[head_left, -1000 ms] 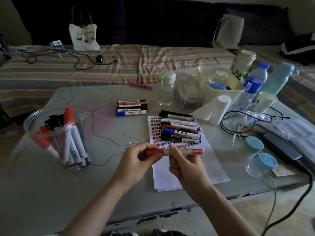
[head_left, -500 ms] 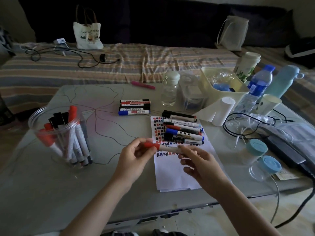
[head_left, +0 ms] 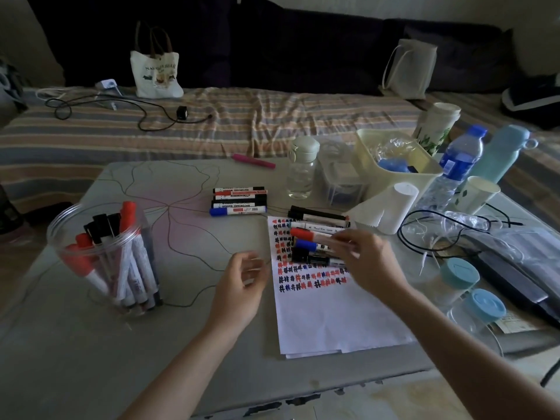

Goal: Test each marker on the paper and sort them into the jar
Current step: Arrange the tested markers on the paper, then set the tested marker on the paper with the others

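My right hand pinches a red-capped marker over the paper's far end, its long axis left-right, cap pointing left. My left hand hovers loosely curled, holding nothing, over bare table between paper and jar. Beyond, other markers read "WHITEBOARD MARKER".

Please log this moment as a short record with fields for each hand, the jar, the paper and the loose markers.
left hand: left hand hovers over the table, fingers loosely curled, holding nothing
right hand: right hand pinches a red-capped marker over the pile on the paper
jar: clear jar at left, holding red-capped and black-capped markers
paper: white sheet, upper part covered with red, blue and black test marks
loose markers: a row of five beyond the paper; pink marker near the far edge
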{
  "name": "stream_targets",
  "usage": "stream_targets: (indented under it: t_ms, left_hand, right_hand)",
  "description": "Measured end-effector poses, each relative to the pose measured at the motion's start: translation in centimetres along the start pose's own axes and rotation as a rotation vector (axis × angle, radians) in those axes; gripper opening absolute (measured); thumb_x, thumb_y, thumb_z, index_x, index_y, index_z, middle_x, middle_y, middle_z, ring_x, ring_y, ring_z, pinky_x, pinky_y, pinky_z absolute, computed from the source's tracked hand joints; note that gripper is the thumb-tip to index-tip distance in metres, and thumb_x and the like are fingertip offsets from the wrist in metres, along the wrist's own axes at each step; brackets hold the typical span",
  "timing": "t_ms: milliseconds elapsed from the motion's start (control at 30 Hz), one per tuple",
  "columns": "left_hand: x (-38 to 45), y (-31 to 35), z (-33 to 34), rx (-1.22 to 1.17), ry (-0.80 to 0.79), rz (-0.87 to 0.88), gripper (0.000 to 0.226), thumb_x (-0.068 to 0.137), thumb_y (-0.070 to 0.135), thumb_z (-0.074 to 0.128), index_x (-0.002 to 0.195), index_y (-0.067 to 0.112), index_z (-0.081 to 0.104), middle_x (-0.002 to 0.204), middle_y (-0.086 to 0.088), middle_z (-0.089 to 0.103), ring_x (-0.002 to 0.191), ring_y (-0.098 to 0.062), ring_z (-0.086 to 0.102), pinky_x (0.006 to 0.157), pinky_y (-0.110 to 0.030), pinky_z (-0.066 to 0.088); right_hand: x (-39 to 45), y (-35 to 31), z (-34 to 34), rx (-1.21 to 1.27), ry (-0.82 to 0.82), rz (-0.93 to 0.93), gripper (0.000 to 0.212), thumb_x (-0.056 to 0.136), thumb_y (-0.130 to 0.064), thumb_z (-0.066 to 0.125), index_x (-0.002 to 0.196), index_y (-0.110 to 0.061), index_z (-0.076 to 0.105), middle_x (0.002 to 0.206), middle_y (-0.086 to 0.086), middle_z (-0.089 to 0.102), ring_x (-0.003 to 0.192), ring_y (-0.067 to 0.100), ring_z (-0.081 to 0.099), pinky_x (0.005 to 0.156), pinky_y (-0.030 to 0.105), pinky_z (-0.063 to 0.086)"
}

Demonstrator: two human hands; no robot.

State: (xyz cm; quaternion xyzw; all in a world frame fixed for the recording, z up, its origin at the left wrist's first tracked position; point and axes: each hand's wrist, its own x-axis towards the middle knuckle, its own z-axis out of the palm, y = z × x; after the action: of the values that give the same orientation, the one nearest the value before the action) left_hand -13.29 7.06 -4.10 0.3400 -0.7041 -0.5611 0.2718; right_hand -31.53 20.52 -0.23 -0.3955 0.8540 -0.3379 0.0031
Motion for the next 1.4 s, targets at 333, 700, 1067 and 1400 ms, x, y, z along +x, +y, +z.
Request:
stream_targets:
  t_ms: [333,700,1067,1400]
  left_hand:
    - [5.1,-4.0,-1.2,0.176,-0.027,0.037,0.023,0.091,0.004,0.06,0.099,0.026,0.057,0.105,0.012,0.062,0.101,-0.001,0.057,0.086,-0.017,0.043]
    - [7.7,-4.4,-2.1,0.378,0.065,0.107,0.036,0.086,-0.004,0.06,0.104,0.027,0.056,0.115,0.003,0.052,0.109,-0.015,0.052,0.09,-0.02,0.039]
    - [16.7,-2.5,-3.0,1.081,0.114,0.183,0.059,0.093,0.022,0.056,0.146,0.013,0.032,0.152,-0.005,0.033,0.138,-0.027,0.031,0.112,-0.04,0.028]
    - [17.0,-3.9,-2.2,1.128,0.222,0.025,0.022,0.097,0.028,0.053,0.116,0.016,0.057,0.12,-0.01,0.052,0.112,-0.032,0.046,0.087,-0.041,0.038]
  right_hand:
    - [9.9,3.3,2.6,-0.302,-0.012,0.235,0.022,0.092,-0.04,0.065,0.111,-0.031,0.071,0.119,0.004,0.061,0.113,0.028,0.048,0.102,0.049,0.036]
    - [10.2,1.1,3.9,-0.227,-0.028,0.092,0.028,0.095,-0.015,0.056,0.11,-0.032,0.072,0.127,0.003,0.059,0.117,0.028,0.048,0.1,0.05,0.039]
    - [0.7,-3.8,8.8,0.085,-0.078,-0.304,0.017,0.09,-0.015,0.06,0.102,-0.019,0.072,0.098,-0.005,0.068,0.082,0.01,0.063,0.069,0.029,0.056]
    - [0.6,0.2,8.3,0.177,-0.015,-0.146,0.016,0.086,-0.008,0.069,0.097,-0.018,0.075,0.086,-0.009,0.068,0.068,0.008,0.065,0.063,0.025,0.058]
